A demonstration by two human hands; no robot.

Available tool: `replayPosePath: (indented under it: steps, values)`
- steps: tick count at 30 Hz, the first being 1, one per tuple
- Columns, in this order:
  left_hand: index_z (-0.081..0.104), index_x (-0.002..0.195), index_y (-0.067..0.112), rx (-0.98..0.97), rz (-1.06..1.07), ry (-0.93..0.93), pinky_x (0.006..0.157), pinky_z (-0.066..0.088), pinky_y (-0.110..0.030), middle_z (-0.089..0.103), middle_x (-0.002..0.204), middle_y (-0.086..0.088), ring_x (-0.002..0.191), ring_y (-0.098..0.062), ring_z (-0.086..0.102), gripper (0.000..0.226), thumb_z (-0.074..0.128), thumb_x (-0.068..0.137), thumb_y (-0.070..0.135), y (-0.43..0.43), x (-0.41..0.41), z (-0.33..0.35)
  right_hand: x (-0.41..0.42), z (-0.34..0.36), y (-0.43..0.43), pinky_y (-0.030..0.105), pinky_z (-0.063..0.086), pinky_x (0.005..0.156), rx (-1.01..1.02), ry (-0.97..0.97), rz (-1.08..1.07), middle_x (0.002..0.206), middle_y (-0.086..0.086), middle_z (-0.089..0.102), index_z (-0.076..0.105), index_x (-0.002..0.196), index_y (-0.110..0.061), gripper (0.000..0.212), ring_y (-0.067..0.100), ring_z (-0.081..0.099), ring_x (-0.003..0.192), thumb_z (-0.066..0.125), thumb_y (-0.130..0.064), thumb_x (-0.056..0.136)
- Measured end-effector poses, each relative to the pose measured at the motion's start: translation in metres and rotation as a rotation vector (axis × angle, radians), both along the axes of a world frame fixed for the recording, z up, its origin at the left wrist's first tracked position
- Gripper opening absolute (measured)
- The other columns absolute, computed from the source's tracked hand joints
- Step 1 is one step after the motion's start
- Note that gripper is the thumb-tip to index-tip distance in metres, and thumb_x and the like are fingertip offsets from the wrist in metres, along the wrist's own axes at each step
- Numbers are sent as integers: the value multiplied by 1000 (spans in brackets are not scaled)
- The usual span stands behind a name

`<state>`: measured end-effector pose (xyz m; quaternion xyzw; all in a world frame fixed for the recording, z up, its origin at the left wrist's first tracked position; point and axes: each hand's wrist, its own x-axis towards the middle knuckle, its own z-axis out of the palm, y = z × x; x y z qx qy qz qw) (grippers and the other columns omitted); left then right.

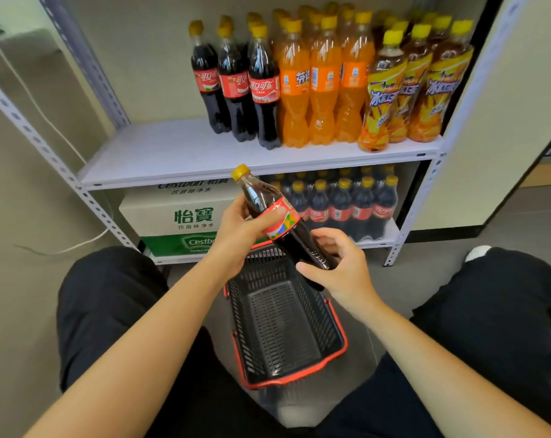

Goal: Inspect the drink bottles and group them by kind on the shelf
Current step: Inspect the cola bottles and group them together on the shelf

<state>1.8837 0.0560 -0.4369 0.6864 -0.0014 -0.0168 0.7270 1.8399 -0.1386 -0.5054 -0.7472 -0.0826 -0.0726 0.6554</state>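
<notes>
- A grey metal shelf unit stood against a beige wall on a grey floor, and the person sat low in front of it in dark trousers.
- The left hand gripped a cola bottle at its shoulder, the fingers wrapped behind it and the thumb lying across the red label.
- The right hand held the same bottle near its base, the fingers curled round the dark lower body.
- The bottle was tilted, its yellow cap up and to the left, in the air before the front edge of the upper shelf and above the far end of a basket.
- The basket, black mesh with a red rim, sat on the floor between the knees, and its slatted bottom showed.
- On the upper shelf, standing cola bottles sat near the middle, orange soda bottles touched them on the right, and iced tea bottles filled the right end.
- On the lower shelf a white and green carton took the left side, with a wrapped pack of cola at the right.
</notes>
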Motion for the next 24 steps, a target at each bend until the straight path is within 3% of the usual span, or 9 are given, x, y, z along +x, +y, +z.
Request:
replayPosePath:
  steps: [3, 5, 7, 9, 13, 17, 20, 24]
  values:
    - [64, 123, 14, 5, -49, -53, 97, 57, -50, 73, 117, -14, 112, -34, 69, 43, 80, 83, 9, 10, 3, 7, 4, 6, 9, 13, 46, 87, -142, -42, 20, 113, -6, 62, 59, 122, -40, 62, 4, 60, 103, 91, -22, 72]
    - [64, 123, 19, -20, -91, -97, 93, 59, -45, 74, 115, -7, 110, -27, 71, 49, 83, 80, 8, 19, 4, 12, 11, 17, 14, 12, 45, 88, -218, -40, 82, 119, -8, 60, 52, 121, -50, 61, -1, 56, 108, 87, -28, 76]
    - [62, 127, 23, -51, -155, -148, 88, 59, -35, 75, 114, 0, 110, -20, 70, 56, 82, 76, 6, 27, 3, 18, 21, 30, 18, 23, 49, 95, -246, -5, 150, 124, -8, 64, 55, 128, -41, 56, 1, 59, 113, 85, -31, 82]
    - [59, 134, 22, -78, -209, -190, 93, 57, -37, 72, 122, -2, 117, -21, 67, 65, 79, 76, 2, 35, 2, 19, 31, 42, 24, 30, 52, 98, -260, 2, 205, 126, -7, 68, 57, 136, -27, 58, 7, 64, 115, 84, -30, 84]
    - [53, 141, 25, -92, -307, -269, 105, 50, -47, 62, 140, -6, 131, -27, 58, 73, 81, 77, 6, 50, 6, 25, 46, 56, 34, 21, 52, 92, -284, -17, 247, 123, -9, 70, 58, 135, -24, 64, 3, 68, 109, 88, -21, 79]
    - [63, 132, 27, -44, -240, -353, 97, 53, -32, 71, 127, -1, 121, -24, 65, 50, 77, 85, 20, 67, 19, 42, 58, 46, 38, 15, 50, 90, -265, -14, 223, 124, -4, 70, 57, 134, -16, 66, 3, 67, 109, 89, -10, 77]
    - [68, 128, 22, 68, -214, -412, 94, 55, -33, 74, 117, -6, 113, -27, 68, 44, 77, 87, 8, 75, 33, 42, 70, 35, 40, 12, 48, 90, -261, -17, 196, 122, -4, 68, 56, 132, -18, 66, -2, 65, 109, 88, -6, 76]
    - [68, 124, 20, 193, -270, -460, 86, 56, -27, 74, 110, -6, 103, -16, 68, 43, 76, 86, 2, 71, 56, 37, 96, 16, 36, 14, 50, 89, -274, -24, 140, 118, -5, 68, 56, 130, -20, 69, 1, 65, 106, 91, -7, 72]
